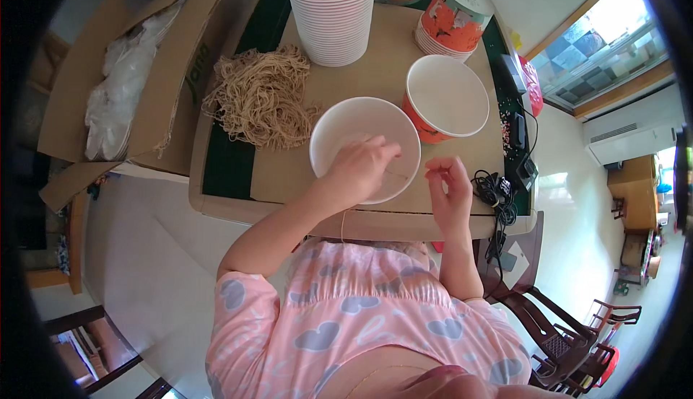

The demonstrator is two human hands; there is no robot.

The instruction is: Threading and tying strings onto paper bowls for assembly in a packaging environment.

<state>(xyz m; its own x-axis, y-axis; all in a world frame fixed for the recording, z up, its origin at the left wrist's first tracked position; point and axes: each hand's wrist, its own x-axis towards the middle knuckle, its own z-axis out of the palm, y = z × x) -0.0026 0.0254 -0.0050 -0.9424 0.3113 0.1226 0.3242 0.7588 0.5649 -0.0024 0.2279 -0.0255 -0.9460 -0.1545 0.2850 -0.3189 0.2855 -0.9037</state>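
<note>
A white-lined paper bucket [328, 126] stands at the table's near middle, its mouth facing up. My left hand [364, 167] reaches into its mouth, fingers bent and closed. A thin tan string [343, 224] hangs over the table edge below my left wrist, and a thin strand shows inside the bucket beside the fingers. The grip itself is partly hidden by the back of the hand. Just right of the bucket, my right hand [449, 191] is raised with fingertips pinched together; what they hold is too small to see. A second orange paper bucket [433, 130] stands behind it.
Left of the buckets lies a tangled heap of tan string [260, 97]. A tall bucket stack [333, 31] and an upside-down orange bucket stack [455, 20] stand behind. A cardboard box [170, 81] with plastic-wrapped contents is at left. Black cables [497, 193] hang at the right edge.
</note>
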